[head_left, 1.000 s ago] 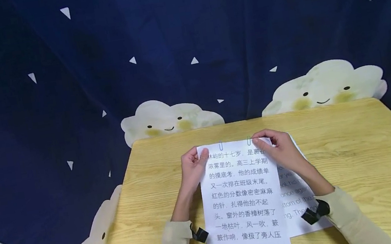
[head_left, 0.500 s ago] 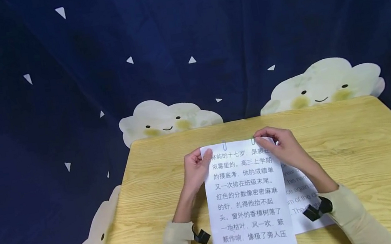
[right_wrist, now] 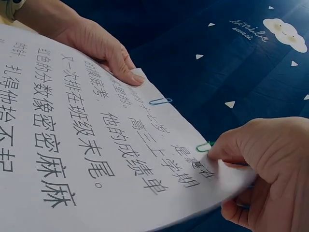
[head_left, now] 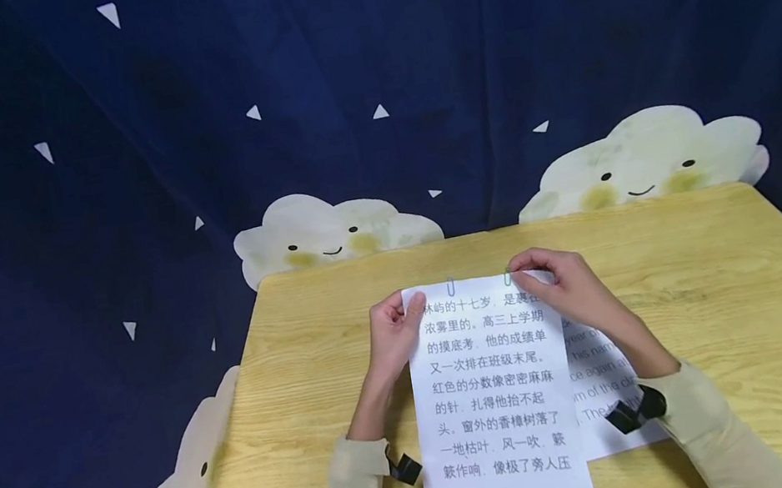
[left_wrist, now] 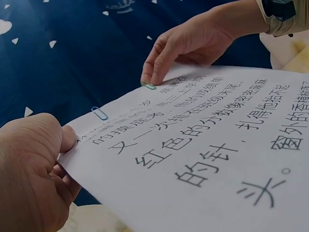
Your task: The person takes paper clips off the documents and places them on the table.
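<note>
Printed sheets of white paper [head_left: 493, 397] with large Chinese characters are held up over the table. Along their top edge sit a blue paper clip [head_left: 450, 286] and a green paper clip [right_wrist: 204, 146]. My left hand [head_left: 394, 335] grips the top left corner, thumb on the printed face and the other fingers behind. At the top right, my right hand [head_left: 570, 285] pinches the green clip between thumb and forefinger, and the paper corner bends up against the hand in the right wrist view. The blue clip [left_wrist: 100, 113] is untouched, between the two hands.
Beneath the held paper, to the right, another white sheet [head_left: 603, 393] with English print lies on the wooden table [head_left: 732, 294], partly covered. A dark blue curtain [head_left: 318, 61] with white triangles and smiling clouds hangs behind the table.
The held paper and both hands have shifted slightly right in the head view. My right fingertips have come closer onto the green clip; the left grip stays the same.
</note>
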The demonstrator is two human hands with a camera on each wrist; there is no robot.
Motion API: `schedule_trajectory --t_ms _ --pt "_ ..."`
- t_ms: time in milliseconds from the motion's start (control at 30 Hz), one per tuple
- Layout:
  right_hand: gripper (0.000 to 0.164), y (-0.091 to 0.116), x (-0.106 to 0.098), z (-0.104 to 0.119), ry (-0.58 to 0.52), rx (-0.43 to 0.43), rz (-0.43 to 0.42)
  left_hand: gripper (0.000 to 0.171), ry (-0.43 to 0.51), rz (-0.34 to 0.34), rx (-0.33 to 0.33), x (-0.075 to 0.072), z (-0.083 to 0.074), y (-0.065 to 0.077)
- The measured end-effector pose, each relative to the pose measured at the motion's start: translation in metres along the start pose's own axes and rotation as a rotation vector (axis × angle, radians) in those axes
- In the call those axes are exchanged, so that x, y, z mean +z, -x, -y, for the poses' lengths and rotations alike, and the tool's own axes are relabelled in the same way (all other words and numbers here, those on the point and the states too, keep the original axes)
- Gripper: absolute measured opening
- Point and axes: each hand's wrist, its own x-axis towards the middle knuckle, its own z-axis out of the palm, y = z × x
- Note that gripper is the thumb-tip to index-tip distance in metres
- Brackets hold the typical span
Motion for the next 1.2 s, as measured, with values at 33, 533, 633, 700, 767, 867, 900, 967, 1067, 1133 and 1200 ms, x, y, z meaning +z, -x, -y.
schedule_trajectory --t_ms 33,533,633,700,767,867,900,967,1067,1133,1200 --pt "0.011 -0.0004 0.0005 -0.0002 0.010 -0.003 0.000 0.021 0.000 -0.001 -0.002 -0.0002 0.0002 -0.0003" --pt "0.012 0.0002 0.0047 -0.0021 -0.015 0.047 -0.008 0.026 -0.004 -0.003 0.018 -0.0011 -0.0014 0.0001" --pt "0.011 -0.0004 0.0051 -0.0022 -0.015 0.040 -0.022 0.025 -0.003 -0.002 0.023 -0.0014 -0.0010 -0.0001" --pt "0.011 -0.0007 0.0054 -0.0026 -0.017 0.037 -0.031 0.025 -0.004 -0.001 0.023 -0.0015 -0.0009 0.0000" --pt "0.012 -0.0007 0.0057 -0.0022 -0.021 0.036 -0.037 0.025 -0.005 0.002 0.021 -0.0013 -0.0012 0.0002" --pt "0.011 -0.0004 0.0058 -0.0013 -0.025 0.040 -0.047 0.025 -0.008 0.010 0.019 -0.0007 -0.0015 0.0004" --pt "0.011 -0.0003 0.0057 -0.0010 -0.025 0.041 -0.051 0.025 -0.009 0.013 0.019 -0.0005 -0.0014 0.0002" --pt "0.010 -0.0001 0.0056 -0.0007 -0.021 0.039 -0.057 0.025 -0.010 0.016 0.018 -0.0002 -0.0010 0.0001" --pt "0.008 0.0001 0.0056 -0.0011 -0.020 0.035 -0.063 0.024 -0.016 0.015 0.017 0.0003 -0.0004 -0.0001" --pt "0.008 0.0001 0.0053 -0.0009 -0.021 0.030 -0.065 0.024 -0.021 0.014 0.017 0.0005 -0.0001 -0.0001" --pt "0.008 0.0001 0.0050 -0.0009 -0.026 0.032 -0.064 0.023 -0.023 0.015 0.017 0.0007 -0.0002 -0.0001"
